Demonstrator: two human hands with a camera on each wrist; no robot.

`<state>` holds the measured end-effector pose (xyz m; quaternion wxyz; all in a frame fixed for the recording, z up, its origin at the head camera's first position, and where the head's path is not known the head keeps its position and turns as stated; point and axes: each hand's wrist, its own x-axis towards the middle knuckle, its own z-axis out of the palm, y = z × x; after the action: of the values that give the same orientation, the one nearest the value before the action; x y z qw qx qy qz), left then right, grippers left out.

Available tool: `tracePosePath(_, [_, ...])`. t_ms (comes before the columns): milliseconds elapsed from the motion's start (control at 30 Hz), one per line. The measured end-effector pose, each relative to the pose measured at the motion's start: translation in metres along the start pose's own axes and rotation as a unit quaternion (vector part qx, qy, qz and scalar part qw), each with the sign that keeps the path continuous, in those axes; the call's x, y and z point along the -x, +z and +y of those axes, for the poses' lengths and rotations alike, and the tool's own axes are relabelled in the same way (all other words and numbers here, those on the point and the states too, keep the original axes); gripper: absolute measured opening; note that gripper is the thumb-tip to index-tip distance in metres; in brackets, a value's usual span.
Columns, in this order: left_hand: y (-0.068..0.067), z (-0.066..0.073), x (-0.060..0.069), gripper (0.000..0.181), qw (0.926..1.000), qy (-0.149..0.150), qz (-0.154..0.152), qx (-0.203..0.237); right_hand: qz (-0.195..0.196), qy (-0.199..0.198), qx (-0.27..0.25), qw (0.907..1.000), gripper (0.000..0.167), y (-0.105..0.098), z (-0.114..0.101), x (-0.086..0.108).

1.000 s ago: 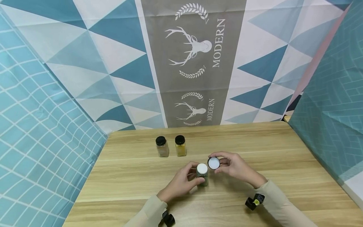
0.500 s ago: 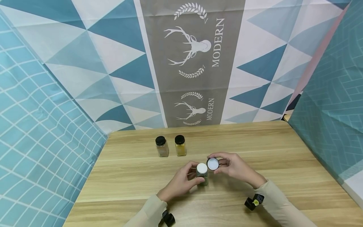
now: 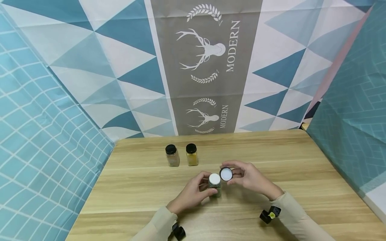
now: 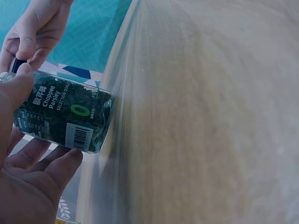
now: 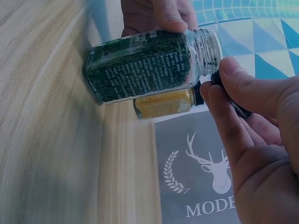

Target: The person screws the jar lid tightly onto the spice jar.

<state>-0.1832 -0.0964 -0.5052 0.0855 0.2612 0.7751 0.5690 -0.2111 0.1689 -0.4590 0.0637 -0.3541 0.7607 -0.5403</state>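
A glass jar of chopped parsley point(image 3: 215, 188) stands upright on the wooden table, its mouth covered by a white seal point(image 3: 214, 179). My left hand point(image 3: 193, 192) grips the jar around its upper part, thumb in front and fingers behind. The jar's green contents and printed label point(image 4: 60, 102) show in the left wrist view. Just right of the jar's mouth, my right hand point(image 3: 250, 177) pinches a black lid point(image 3: 226, 174) by its rim, the white inside turned toward the head camera. Bare screw threads point(image 5: 204, 52) on the jar's neck appear in the right wrist view.
Behind the left hand stand two capped jars, one with brownish powder point(image 3: 173, 157) and one with yellow powder point(image 3: 192, 155). Patterned cloth point(image 3: 205, 67) hangs along the table's back edge, with blue cloths at both sides.
The lid and right hand have shifted very slightly left, toward the jar. The left hand keeps its grip on the jar, which stays in place.
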Motion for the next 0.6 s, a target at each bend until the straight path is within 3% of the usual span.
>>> tracePosePath(300, [-0.0005,-0.0007,0.0001,0.046,0.9999,0.000,0.000,0.011,-0.008,-0.021,-0.002,0.9998,0.053,-0.0004,-0.0025,-0.0013])
tracePosePath(600, [-0.0005,-0.0006,0.0001,0.047,1.0000,0.003,-0.001,0.005,-0.016,-0.013,-0.019,0.9996,0.053,0.0012,-0.0058,-0.0032])
